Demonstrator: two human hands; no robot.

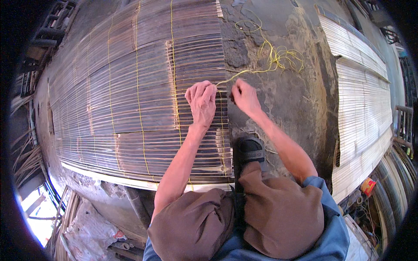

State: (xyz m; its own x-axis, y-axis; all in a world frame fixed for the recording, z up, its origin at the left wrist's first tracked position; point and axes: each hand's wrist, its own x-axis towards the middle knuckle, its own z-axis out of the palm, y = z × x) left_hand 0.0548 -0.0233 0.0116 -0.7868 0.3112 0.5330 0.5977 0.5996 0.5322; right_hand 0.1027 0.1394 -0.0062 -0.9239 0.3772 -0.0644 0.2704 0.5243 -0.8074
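A large mat of thin, pale slats (126,93) lies on the ground to the left, crossed by several rows of yellow cord. At its right edge my left hand (203,102) is closed in a pinch, with the yellow cord (257,71) at its fingertips. From there the cord runs rightward past my right hand to a loose tangle on the ground. My right hand (247,96) is just off the mat's edge, fingers curled together; what they hold, if anything, is hidden.
A second slatted mat (363,100), paler, lies at the right. My sandalled foot (250,150) rests beside the near right corner of the first mat. A crumpled pale sack (89,230) lies at the lower left, and a red packet (368,186) at the lower right.
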